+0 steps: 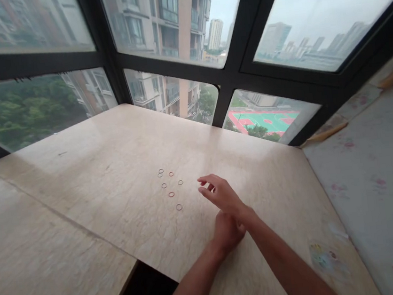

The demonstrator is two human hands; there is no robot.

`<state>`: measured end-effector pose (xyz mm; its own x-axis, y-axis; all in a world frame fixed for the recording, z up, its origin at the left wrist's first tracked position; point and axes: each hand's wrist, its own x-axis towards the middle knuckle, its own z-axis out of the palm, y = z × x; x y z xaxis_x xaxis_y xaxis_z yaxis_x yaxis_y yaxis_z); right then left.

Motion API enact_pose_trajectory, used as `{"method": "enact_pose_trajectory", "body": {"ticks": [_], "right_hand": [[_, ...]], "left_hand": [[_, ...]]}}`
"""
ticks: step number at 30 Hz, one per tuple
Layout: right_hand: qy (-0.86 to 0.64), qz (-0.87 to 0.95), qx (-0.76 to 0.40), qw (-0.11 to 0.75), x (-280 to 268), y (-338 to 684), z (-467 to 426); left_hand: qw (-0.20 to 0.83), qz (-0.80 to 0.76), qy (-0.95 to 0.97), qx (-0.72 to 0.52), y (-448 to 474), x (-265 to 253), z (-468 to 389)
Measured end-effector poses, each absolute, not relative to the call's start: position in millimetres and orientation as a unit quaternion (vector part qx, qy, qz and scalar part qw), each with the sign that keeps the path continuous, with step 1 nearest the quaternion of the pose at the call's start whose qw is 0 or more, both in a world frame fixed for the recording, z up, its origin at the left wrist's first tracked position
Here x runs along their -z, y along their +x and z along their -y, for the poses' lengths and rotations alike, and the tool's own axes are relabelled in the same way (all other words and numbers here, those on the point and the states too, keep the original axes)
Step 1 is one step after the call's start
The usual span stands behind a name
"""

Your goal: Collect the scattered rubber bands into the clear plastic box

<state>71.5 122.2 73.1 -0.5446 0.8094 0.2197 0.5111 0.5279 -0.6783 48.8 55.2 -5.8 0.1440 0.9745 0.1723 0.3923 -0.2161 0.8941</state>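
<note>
My right hand (pixel 222 193) hovers above the stone-like surface with its thumb and fingers apart and nothing between them. Under and against its wrist is my left hand (pixel 228 229), its fingers curled in. What those fingers pinch, if anything, is hidden by the right wrist. Left of the right fingertips lie several thin bands. Two are red, an upper red band (pixel 171 174) and a lower red band (pixel 171 194). The others are dark, among them a dark band (pixel 179 207) nearest me and another dark band (pixel 180 182) closest to the right fingers.
A clear plastic bag (pixel 326 258) with small coloured things lies at the right, near the patterned wall (pixel 374 184). Dark window frames (pixel 170 72) border the far side. A seam crosses the counter (pixel 90 178) beside a dark opening (pixel 142 291) at the front.
</note>
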Motion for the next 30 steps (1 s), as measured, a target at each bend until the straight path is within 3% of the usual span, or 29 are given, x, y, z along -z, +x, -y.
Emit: {"method": "enact_pose_trajectory", "body": {"ticks": [4, 9, 18, 25, 30], "right_hand": [[-0.389, 0.904, -0.171, 0.052, -55.1, 22.4, -159.9], [-0.366, 0.922, -0.124, -0.030, -43.8, -8.6, -174.8], [-0.351, 0.930, -0.066, -0.084, -40.5, -12.5, -174.5], [-0.373, 0.916, -0.106, -0.102, -43.2, -9.4, -177.3], [-0.380, 0.905, -0.181, -0.059, -47.0, 5.4, -172.3]], "left_hand": [[0.299, -0.545, 0.695, -0.361, 50.6, 4.3, -54.6], [0.337, -0.557, 0.655, -0.383, 48.6, -5.8, -52.1], [0.429, -0.520, 0.587, -0.448, 47.6, -6.9, -52.0], [0.350, -0.530, 0.649, -0.418, 46.6, -3.5, -53.4], [0.322, -0.528, 0.680, -0.394, 46.7, -0.7, -56.5]]}}
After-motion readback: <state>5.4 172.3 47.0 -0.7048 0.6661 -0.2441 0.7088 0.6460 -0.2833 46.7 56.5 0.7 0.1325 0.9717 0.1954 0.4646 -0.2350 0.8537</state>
